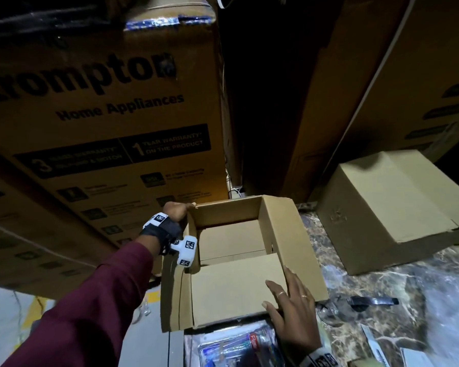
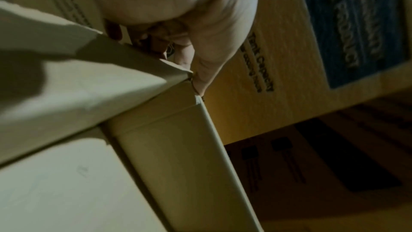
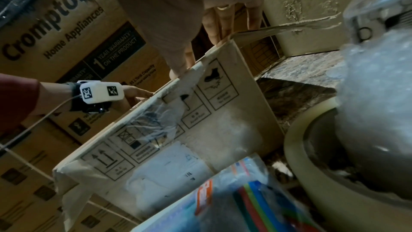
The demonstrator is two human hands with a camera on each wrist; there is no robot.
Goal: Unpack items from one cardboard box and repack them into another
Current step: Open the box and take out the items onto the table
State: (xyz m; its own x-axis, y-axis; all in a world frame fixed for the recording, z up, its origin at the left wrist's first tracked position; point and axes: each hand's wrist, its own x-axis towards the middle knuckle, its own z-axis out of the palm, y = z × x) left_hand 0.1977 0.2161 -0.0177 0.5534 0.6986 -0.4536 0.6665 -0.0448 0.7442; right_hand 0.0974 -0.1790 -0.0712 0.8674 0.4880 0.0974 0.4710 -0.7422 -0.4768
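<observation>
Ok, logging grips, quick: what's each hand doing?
Left hand: grips the open box at its far-left corner.
Right hand: open, fingers flat on the near flap.

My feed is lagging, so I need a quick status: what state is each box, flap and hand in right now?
open box: upright, top open, inside looks empty
near flap: folded inward over the opening
left hand: grips the far left corner of the box
right hand: fingers straight, pressing on the near flap
second box: closed, lying tilted on the marble surface
plastic packet: lying in front of the open box
</observation>
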